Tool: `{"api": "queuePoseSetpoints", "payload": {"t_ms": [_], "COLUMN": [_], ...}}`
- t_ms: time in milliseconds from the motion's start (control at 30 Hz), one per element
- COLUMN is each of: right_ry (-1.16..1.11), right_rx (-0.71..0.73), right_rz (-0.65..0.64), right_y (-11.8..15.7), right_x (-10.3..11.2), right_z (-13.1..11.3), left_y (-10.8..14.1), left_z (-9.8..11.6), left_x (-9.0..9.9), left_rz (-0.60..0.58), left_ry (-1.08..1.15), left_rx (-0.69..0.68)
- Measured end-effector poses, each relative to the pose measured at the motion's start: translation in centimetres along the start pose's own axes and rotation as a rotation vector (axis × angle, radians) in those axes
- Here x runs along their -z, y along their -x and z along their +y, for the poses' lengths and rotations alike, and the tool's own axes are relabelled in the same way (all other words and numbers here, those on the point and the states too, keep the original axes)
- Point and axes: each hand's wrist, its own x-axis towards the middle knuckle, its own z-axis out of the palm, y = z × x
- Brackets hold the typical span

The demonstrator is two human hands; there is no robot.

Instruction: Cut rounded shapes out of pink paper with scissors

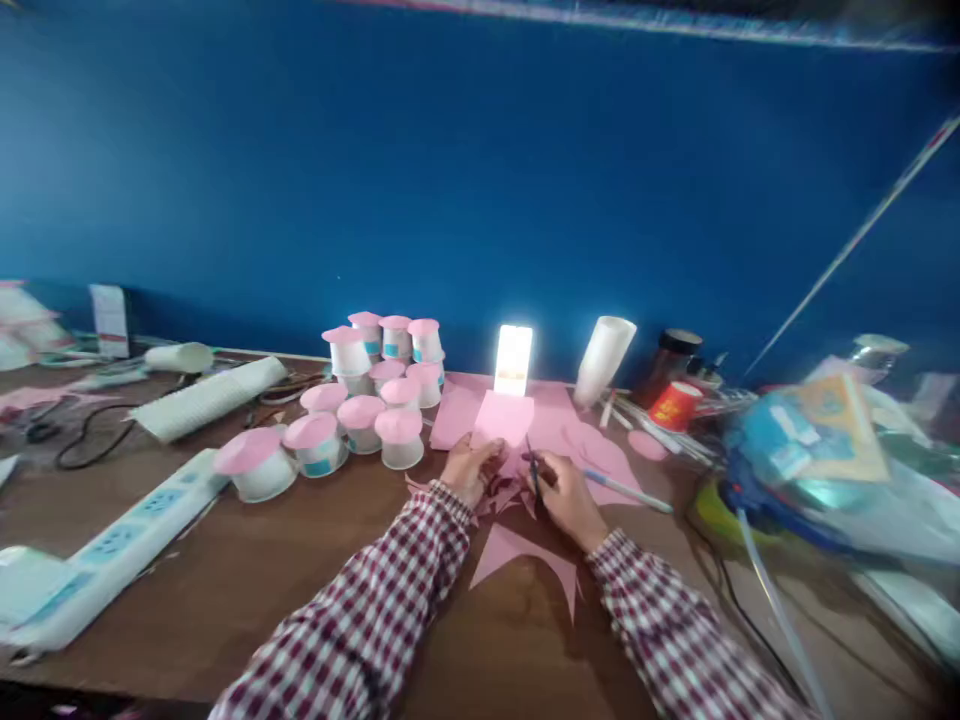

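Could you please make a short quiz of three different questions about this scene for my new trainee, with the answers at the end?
1. Multiple choice: what does the right hand hold?
a) a white marker
b) dark scissors
c) a power strip

2. True or false: the left hand is touching a red cup.

3. Fill in the gap: the white cups to the left of the hands have flat ____ pieces on top.

Key:
1. b
2. False; it is holding pink paper.
3. pink
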Motion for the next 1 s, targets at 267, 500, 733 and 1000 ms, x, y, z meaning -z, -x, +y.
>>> {"api": "queuePoseSetpoints", "payload": {"t_ms": [267,500,733,1000], "right_ry": [-0.039,-0.028,-0.007,0.038], "right_rx": [-0.066,-0.058,-0.046,-0.057], "right_rz": [-0.035,-0.018,-0.012,0.027], "right_y": [-0.1,0.0,0.0,0.0], "right_x": [0.0,-0.2,0.0,0.1], "right_z": [-0.6,-0.1,-0.5,-0.8], "left_y": [0.6,0.3,0.1,-0.2], "left_z": [0.2,0.0,-0.4,-1.7], "left_x": [-0.4,-0.3,-0.1,0.3], "left_rz": [-0.018,0.006,0.033,-0.047], "left_ry": [0.0,-0.064,-0.127,-0.379], "left_rx": [-0.018,-0.041,-0.021,-0.095]}}
